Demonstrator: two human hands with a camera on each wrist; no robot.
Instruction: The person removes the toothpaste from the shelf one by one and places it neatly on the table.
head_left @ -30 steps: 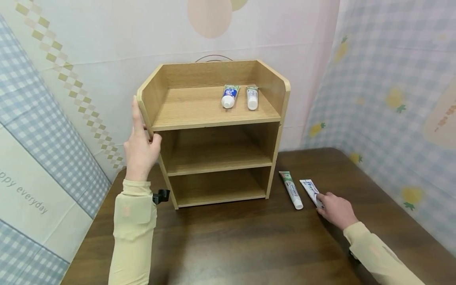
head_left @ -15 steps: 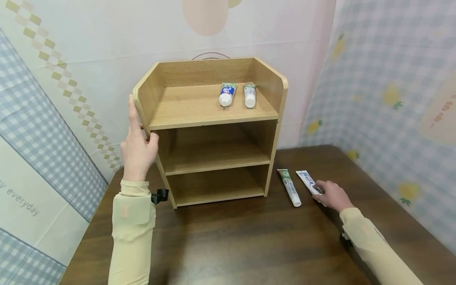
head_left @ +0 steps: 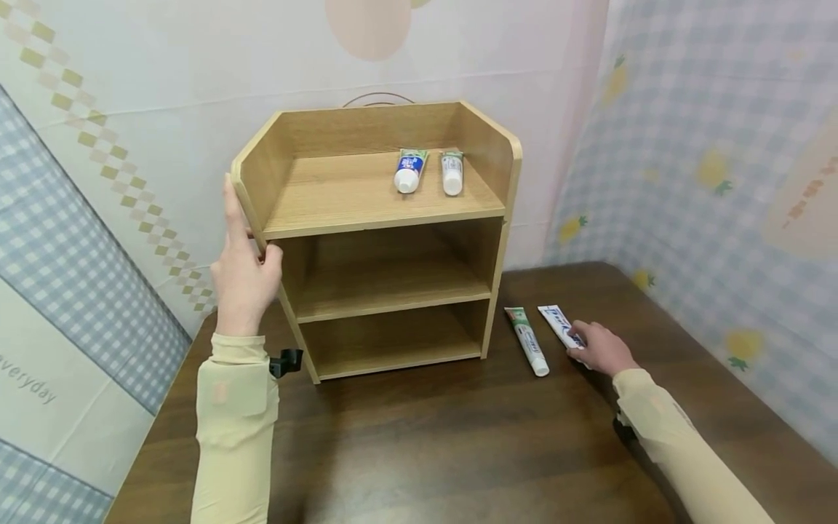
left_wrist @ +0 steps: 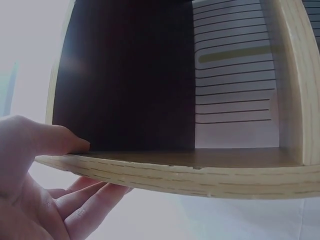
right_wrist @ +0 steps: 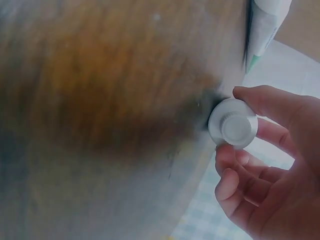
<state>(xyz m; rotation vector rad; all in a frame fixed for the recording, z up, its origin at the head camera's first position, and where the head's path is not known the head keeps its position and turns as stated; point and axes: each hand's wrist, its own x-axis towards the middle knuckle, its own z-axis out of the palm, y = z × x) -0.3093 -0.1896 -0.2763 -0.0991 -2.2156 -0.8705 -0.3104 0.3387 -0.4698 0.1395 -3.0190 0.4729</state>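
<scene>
On the left, my left hand (head_left: 244, 287) grips the side panel of the wooden shelf unit (head_left: 386, 221). In the left wrist view its thumb (left_wrist: 60, 140) lies on the inner side of the panel, the other fingers outside. My right hand (head_left: 602, 348) holds a white and blue toothpaste tube (head_left: 556, 323) near its cap end, low at the tabletop. The right wrist view shows thumb and fingers around its white cap (right_wrist: 235, 126). Just left of it lies a green and white toothpaste tube (head_left: 527, 342), its cap toward me.
A blue-labelled tube (head_left: 411, 170) and a whitish tube (head_left: 452, 173) lie on the unit's top shelf, toward the right. The dark wooden table (head_left: 419, 444) carries the unit. Patterned cloth walls (head_left: 655, 182) rise behind and at both sides.
The white and blue tube has slid slightly away from me with my right hand, coming level with the green one. My left hand keeps its grip. The head view has shifted slightly.
</scene>
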